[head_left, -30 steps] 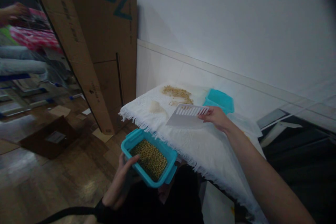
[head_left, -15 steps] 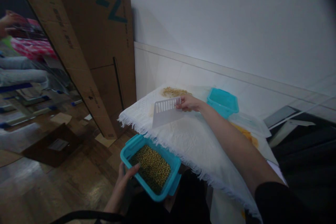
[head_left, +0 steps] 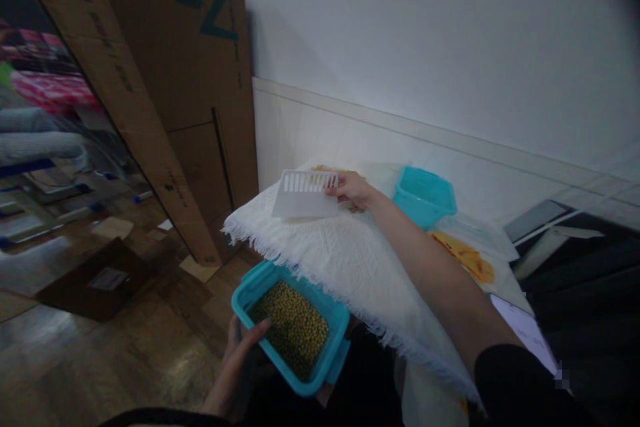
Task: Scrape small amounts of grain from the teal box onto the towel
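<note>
My left hand (head_left: pixel 243 350) grips the near left rim of a turquoise plastic container (head_left: pixel 341 320), with the thumb over the edge. Round yellowish beans (head_left: pixel 297 320), like soybeans, fill its bottom, and a darker greenish part shows at the left. The container hangs below the fringed edge of a white cloth (head_left: pixel 345 263). In my right hand (head_left: pixel 353 188) is a white slotted plastic panel (head_left: pixel 306 203), pinched at its right end above the cloth. Behind it lies a spread of pale beans or grains (head_left: pixel 325 168), mostly hidden by the panel and hand.
A second turquoise container (head_left: pixel 425 197) stands by the wall, beside a clear lid (head_left: pixel 480 235) and a yellow cloth (head_left: pixel 465 257). At the right edge lies a phone-like screen (head_left: pixel 523 330). Large cardboard (head_left: pixel 190 80) rises at the left; flattened cardboard (head_left: pixel 95 280) lies on the floor.
My right hand has moved the slotted panel slightly left and away from me, and its face has tilted flatter. The bean container in my left hand has shifted slightly down and right.
</note>
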`<state>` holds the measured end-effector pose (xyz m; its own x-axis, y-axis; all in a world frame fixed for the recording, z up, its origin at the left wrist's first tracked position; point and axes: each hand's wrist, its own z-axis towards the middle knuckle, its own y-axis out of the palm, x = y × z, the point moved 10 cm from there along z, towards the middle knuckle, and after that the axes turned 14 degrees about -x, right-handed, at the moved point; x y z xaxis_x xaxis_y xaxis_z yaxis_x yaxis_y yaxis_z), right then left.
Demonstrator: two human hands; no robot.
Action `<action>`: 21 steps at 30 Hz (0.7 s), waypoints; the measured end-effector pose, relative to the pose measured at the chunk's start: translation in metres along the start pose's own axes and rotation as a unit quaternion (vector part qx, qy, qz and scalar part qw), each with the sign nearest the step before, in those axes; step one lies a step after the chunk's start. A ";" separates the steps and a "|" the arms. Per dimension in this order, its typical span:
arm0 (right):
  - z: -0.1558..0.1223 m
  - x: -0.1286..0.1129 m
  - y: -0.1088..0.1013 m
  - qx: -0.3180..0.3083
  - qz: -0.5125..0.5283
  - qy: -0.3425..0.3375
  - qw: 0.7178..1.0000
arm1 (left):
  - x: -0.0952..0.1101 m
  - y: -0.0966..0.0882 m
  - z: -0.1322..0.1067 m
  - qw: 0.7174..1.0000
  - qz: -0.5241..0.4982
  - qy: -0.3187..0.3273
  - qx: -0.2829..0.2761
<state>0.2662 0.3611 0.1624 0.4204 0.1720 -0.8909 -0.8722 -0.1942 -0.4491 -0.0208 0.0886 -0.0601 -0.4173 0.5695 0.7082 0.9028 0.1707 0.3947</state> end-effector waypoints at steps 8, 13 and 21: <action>-0.096 -0.001 -0.012 0.168 -0.070 -0.038 0.983 | -0.003 0.001 0.001 0.999 -0.018 -0.017 -0.020; -0.147 -0.016 0.030 0.227 -0.321 -0.008 0.919 | -0.001 -0.001 0.002 0.999 -0.025 -0.010 -0.027; -0.135 -0.037 0.085 0.146 -0.467 -0.034 0.871 | 0.005 0.002 -0.001 0.999 -0.010 0.002 -0.031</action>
<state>0.2106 0.2079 0.1475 0.9740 0.1814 -0.1355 -0.1879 0.3138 -0.9307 -0.0210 0.0908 -0.0552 -0.4362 0.5636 0.7015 0.8859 0.1323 0.4446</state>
